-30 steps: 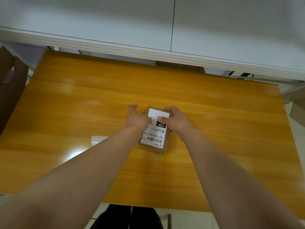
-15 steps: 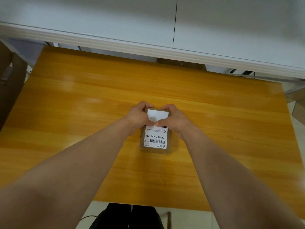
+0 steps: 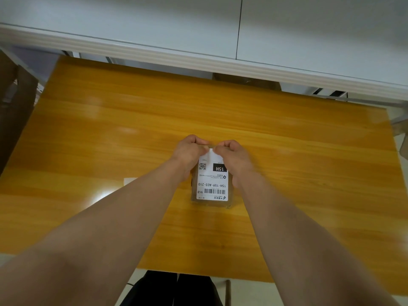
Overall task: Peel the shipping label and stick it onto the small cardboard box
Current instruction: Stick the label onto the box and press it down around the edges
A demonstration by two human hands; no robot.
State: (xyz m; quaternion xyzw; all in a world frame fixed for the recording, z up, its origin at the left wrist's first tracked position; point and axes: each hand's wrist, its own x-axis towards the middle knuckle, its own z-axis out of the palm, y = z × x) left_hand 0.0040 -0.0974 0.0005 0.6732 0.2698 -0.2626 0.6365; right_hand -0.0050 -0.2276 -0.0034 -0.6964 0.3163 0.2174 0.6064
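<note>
A small brown cardboard box [image 3: 230, 196] lies flat near the middle of the wooden table [image 3: 309, 173]. A white shipping label [image 3: 212, 184] with a barcode and "15H" print covers its top face. My left hand [image 3: 187, 151] and my right hand [image 3: 231, 155] sit over the far end of the box, fingers curled, fingertips pressing the label's far edge from both sides. That far edge of the label and box is hidden under my fingers.
A small white paper piece [image 3: 130, 180] lies on the table left of my left forearm. A white wall ledge [image 3: 198, 60] runs behind the table. Brown cardboard [image 3: 15, 107] stands off the table's left side. The table's near edge is close to my body.
Both hands slid from the label's middle to its far end, fingers curling over it. More of the printed part of the label now shows.
</note>
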